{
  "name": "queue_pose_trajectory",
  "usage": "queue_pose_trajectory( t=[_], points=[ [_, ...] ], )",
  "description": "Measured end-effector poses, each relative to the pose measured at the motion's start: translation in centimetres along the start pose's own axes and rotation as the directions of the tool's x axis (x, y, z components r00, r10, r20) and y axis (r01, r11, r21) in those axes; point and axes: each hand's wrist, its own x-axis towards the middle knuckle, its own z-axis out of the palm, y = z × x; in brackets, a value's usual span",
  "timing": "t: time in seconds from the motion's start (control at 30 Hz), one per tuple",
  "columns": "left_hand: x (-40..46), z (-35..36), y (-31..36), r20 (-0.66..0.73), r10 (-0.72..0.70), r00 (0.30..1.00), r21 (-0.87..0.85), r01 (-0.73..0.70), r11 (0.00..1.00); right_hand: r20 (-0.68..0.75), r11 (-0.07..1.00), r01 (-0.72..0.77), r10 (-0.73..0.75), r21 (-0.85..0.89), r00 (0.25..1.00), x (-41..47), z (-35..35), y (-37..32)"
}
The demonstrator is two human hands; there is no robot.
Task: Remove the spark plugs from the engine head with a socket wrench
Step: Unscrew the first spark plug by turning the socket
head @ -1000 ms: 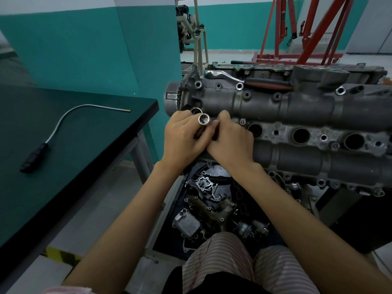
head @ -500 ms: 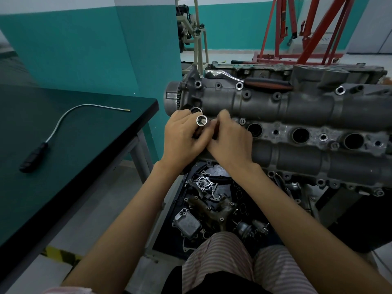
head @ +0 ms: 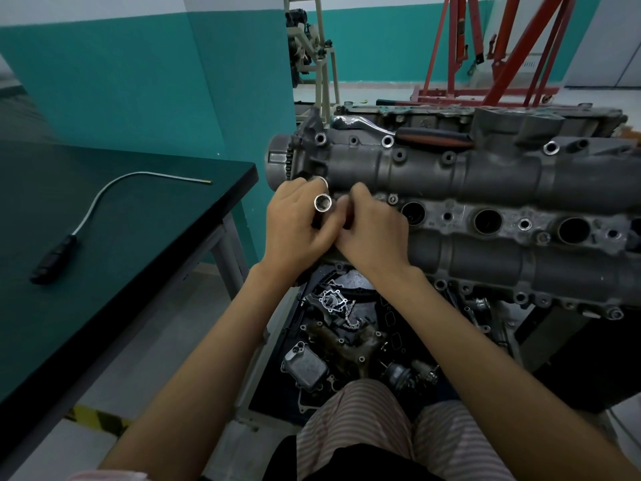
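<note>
A grey engine head (head: 485,182) lies across the right half of the view, with three open spark plug wells (head: 488,221) along its middle. My left hand (head: 295,227) grips a shiny deep socket (head: 323,203), open end facing up at me. My right hand (head: 373,234) presses against it from the right, fingers curled on a dark part between the hands that is mostly hidden. A ratchet wrench (head: 406,133) with a dark red-black handle lies on top of the head at the back.
A dark green table (head: 121,244) stands at the left with a flexible pick-up tool (head: 97,210) on it. A tray of loose engine parts (head: 347,335) sits below the head by my knees. A red engine hoist (head: 499,50) stands behind.
Both hands have stayed together at the left end of the head. The socket has shifted slightly left and tilted a little in my left hand.
</note>
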Motion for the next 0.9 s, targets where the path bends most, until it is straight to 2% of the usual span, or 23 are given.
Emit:
queue_pose_trajectory(
  t=[0.13,0.37,0.53,0.73,0.83,0.9],
  points=[
    [0.00,0.16,-0.35,-0.029,0.025,0.999,0.004,-0.025,1.000,0.015,0.995,-0.022,0.024,-0.095,1.000,0.02,0.37,0.38],
    [0.08,-0.09,0.02,0.032,0.006,0.999,-0.008,-0.005,1.000,-0.027,0.999,0.004,-0.003,0.045,1.000,-0.10,-0.07,-0.14],
    [0.06,0.15,-0.15,-0.033,0.001,0.999,-0.007,-0.001,1.000,0.005,0.998,0.004,-0.004,-0.065,1.000,-0.01,0.09,0.18],
    [0.07,-0.11,0.19,0.027,-0.020,0.999,-0.019,0.020,1.000,0.006,0.999,0.040,-0.040,-0.003,0.999,-0.22,0.03,0.05],
    [0.06,0.06,0.04,-0.003,-0.027,1.000,-0.019,0.027,0.999,0.000,1.000,0.021,-0.021,0.013,1.000,-0.10,-0.06,-0.15],
    [0.10,0.20,-0.14,-0.026,-0.018,0.999,-0.027,0.018,0.999,0.017,0.999,0.006,-0.005,-0.045,1.000,-0.03,0.04,0.06]
  ],
)
